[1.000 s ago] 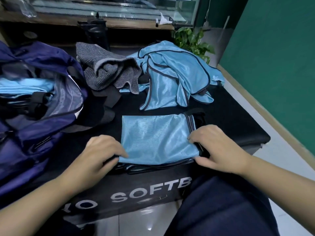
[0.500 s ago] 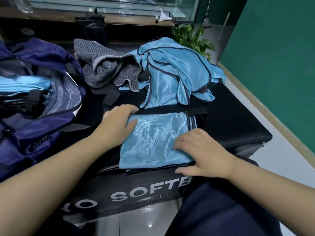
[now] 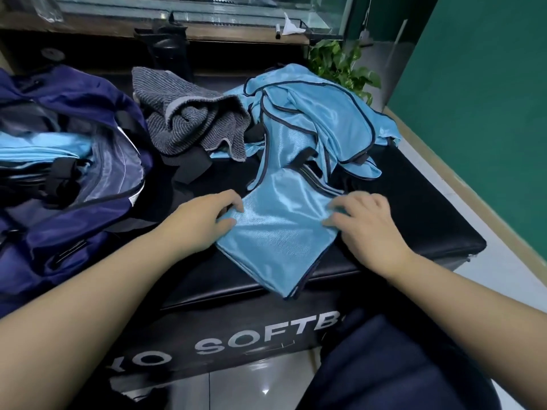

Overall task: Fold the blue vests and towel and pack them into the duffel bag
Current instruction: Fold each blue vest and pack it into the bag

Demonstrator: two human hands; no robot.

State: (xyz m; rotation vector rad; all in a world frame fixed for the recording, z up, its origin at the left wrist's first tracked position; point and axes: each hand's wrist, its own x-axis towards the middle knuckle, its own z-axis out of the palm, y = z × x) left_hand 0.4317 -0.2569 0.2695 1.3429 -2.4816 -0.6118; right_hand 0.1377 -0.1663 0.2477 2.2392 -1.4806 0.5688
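A folded light-blue vest (image 3: pixel 278 241) with dark trim is lifted off the black padded bench (image 3: pixel 414 220), its lower corner hanging over the front edge. My left hand (image 3: pixel 204 220) pinches its upper left corner. My right hand (image 3: pixel 364 226) grips its right edge. Behind it lies a heap of unfolded blue vests (image 3: pixel 313 119). A grey ribbed towel (image 3: pixel 189 122) is crumpled to their left. The navy duffel bag (image 3: pixel 68 179) lies open at the left, with folded blue vests (image 3: pixel 44 152) inside.
A dark bottle (image 3: pixel 168 51) stands behind the towel, below a wooden shelf with a glass tank. A green plant (image 3: pixel 340 63) sits at the back right by a green wall. The white tiled floor runs along the bench's right side.
The folded vest lay flat under both hands; now both hands hold it by its sides and it is lifted and turned, one corner hanging down over the bench's front.
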